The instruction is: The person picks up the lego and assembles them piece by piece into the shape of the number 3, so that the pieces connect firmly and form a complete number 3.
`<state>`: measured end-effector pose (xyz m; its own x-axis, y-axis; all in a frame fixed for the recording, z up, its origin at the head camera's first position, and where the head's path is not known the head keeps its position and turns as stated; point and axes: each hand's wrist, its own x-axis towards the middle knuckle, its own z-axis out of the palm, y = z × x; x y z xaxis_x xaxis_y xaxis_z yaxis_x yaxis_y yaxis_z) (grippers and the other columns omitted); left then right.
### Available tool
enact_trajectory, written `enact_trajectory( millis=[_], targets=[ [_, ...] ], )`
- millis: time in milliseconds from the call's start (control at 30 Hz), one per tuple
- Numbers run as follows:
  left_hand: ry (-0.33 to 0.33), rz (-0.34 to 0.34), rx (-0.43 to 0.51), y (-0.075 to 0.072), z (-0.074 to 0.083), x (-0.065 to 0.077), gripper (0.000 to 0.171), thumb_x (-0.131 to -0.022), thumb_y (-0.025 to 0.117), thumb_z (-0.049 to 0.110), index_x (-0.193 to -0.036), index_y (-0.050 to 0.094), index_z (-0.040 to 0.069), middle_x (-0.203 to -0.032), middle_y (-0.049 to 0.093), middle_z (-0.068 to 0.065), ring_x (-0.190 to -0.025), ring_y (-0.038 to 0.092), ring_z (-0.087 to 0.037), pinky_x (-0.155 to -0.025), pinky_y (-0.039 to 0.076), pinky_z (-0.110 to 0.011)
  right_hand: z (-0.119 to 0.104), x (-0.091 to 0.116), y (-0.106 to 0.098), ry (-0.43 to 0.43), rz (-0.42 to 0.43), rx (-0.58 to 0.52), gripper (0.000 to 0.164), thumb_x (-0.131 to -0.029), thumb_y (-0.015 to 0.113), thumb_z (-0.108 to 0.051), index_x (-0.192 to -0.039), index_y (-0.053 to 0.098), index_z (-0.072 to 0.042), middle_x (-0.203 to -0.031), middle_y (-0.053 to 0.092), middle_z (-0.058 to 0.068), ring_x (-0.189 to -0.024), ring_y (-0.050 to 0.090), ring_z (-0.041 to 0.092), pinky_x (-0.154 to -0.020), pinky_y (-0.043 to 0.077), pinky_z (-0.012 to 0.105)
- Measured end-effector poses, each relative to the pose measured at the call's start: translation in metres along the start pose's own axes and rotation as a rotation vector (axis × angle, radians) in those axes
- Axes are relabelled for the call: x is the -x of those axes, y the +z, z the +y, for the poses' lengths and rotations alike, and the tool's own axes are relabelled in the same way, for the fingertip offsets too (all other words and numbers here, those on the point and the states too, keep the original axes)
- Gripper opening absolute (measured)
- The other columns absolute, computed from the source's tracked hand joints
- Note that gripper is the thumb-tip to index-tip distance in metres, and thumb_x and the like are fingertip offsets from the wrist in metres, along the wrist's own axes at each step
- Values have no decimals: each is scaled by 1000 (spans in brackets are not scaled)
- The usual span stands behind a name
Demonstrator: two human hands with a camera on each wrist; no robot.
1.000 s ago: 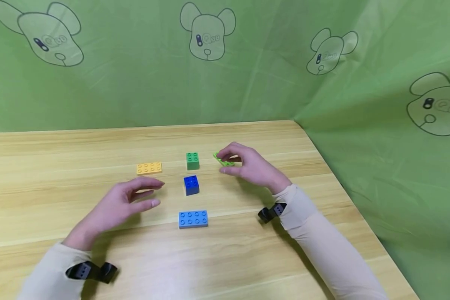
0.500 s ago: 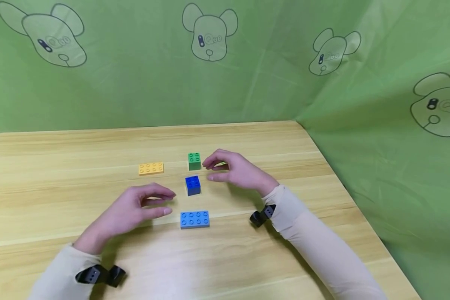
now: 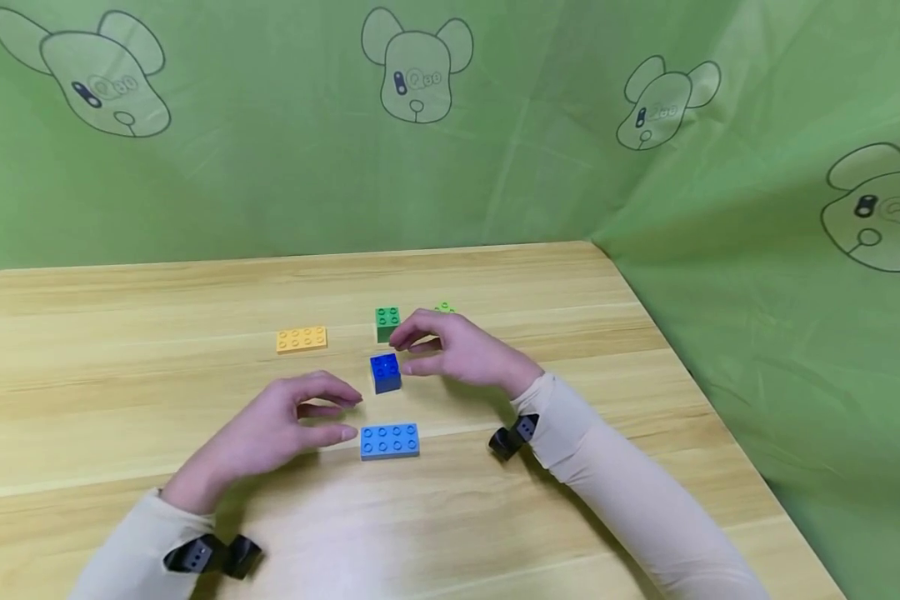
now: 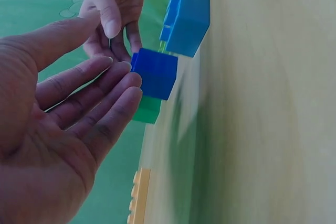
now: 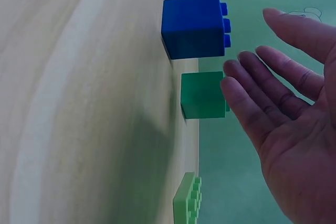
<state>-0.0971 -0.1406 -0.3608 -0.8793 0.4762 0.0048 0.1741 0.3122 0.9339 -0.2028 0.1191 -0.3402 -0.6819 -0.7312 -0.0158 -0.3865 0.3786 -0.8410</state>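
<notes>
In the head view a dark blue building brick (image 3: 386,373) stands on the table between both hands. Just right of it hovers my right hand (image 3: 457,354), fingers loosely bent and nothing in them. My left hand (image 3: 288,421) is held over the table to the left, its thumb close to the lighter blue flat brick (image 3: 389,442); it holds nothing. Behind the dark blue brick is a green brick (image 3: 387,323), near the right fingertips. The right wrist view shows open space between the fingers and the dark blue brick (image 5: 193,27).
A yellow-orange flat brick (image 3: 302,339) lies at the left. The lime green flat brick (image 3: 444,307) is partly hidden behind the right hand. Green printed cloth (image 3: 495,183) hangs behind and to the right of the wooden table (image 3: 570,517).
My right hand has moved left and nearer, from the lime green brick to beside the dark blue one. The left hand has shifted right, towards the lighter blue brick. The bricks stay put.
</notes>
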Motion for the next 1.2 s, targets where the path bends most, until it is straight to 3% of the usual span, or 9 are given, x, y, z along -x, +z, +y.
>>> enact_trajectory(
  millis=[200,667,1000,1200],
  targets=[
    [27,-25,-79,10,0,-3,40,-90,74,24,-122,64,4,-120,62,-8,-112,61,-26,-97,48,-35,0,-2,5,-7,-8,16,36,-89,73,-9,-122,61,-2,-121,61,11,-112,56,19,-98,47,33],
    [28,-38,-261,23,6,-11,42,-84,80,24,-119,66,5,-113,63,-3,-103,63,-22,-92,52,-38,5,-8,13,-3,-29,160,38,-90,73,-15,-126,62,-9,-119,59,-4,-112,55,10,-101,45,30],
    [98,-33,-408,28,4,-15,33,-81,82,17,-109,70,4,-103,64,2,-94,62,-14,-86,53,-35,5,-10,18,33,-30,188,36,-91,72,-14,-126,62,-10,-124,59,-1,-113,56,13,-97,46,26],
    [91,-45,-430,29,3,-15,26,-82,81,14,-105,71,6,-98,64,5,-89,60,-11,-82,53,-33,4,-11,20,55,-32,142,35,-92,71,-9,-126,61,-7,-123,59,3,-111,59,15,-94,48,24]
  ],
)
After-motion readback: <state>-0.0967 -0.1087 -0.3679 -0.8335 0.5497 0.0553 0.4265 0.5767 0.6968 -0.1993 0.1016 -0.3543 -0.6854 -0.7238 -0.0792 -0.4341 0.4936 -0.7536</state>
